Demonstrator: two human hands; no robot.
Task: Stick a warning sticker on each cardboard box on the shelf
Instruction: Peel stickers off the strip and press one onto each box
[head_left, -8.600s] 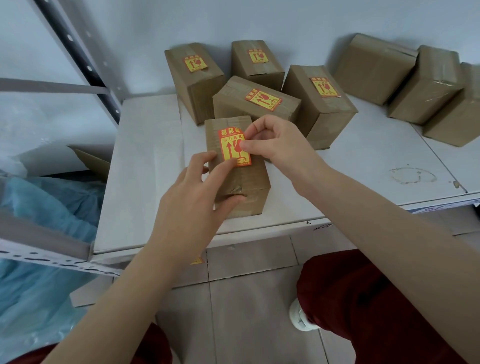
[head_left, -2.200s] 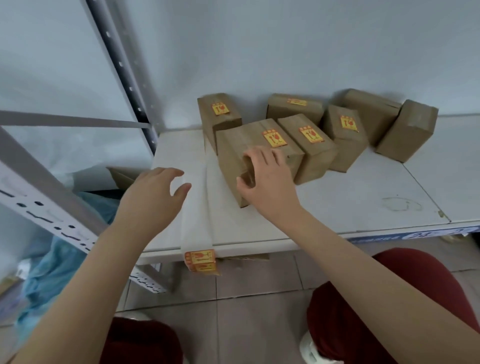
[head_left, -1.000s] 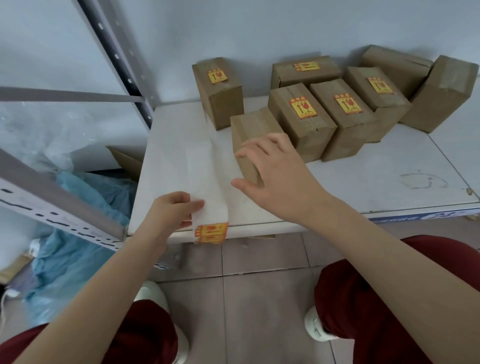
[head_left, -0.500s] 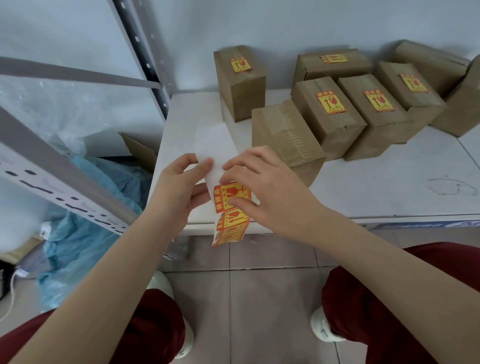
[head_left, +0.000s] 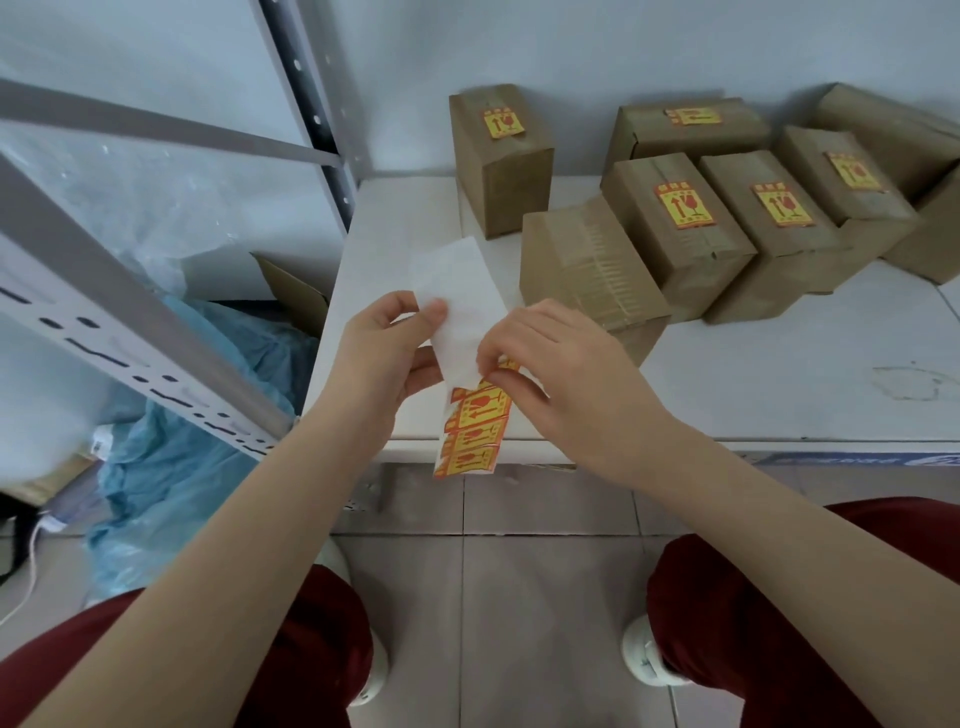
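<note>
My left hand (head_left: 387, 358) pinches the white backing strip (head_left: 457, 301) of a sticker roll, held above the shelf's front edge. Red-and-yellow warning stickers (head_left: 472, 431) hang from the strip's lower end. My right hand (head_left: 561, 374) pinches the top sticker at its upper edge. A cardboard box with no sticker (head_left: 587, 270) lies on the white shelf (head_left: 779, 374) just behind my right hand. Behind it stand several boxes with stickers on top, such as one upright at the back left (head_left: 498, 156) and one beside the bare box (head_left: 680, 218).
Two more plain boxes (head_left: 904, 140) sit at the far right against the wall. A grey slotted shelf upright (head_left: 311, 104) rises at the left, with blue plastic sheeting (head_left: 197, 415) and an open carton (head_left: 296, 296) on the floor beside it. My knees in red trousers frame the tiled floor.
Both hands have lifted the sticker strip off the shelf's edge. My right hand left the bare box and now pinches the top sticker. The strip hangs a little higher than half a second ago.
</note>
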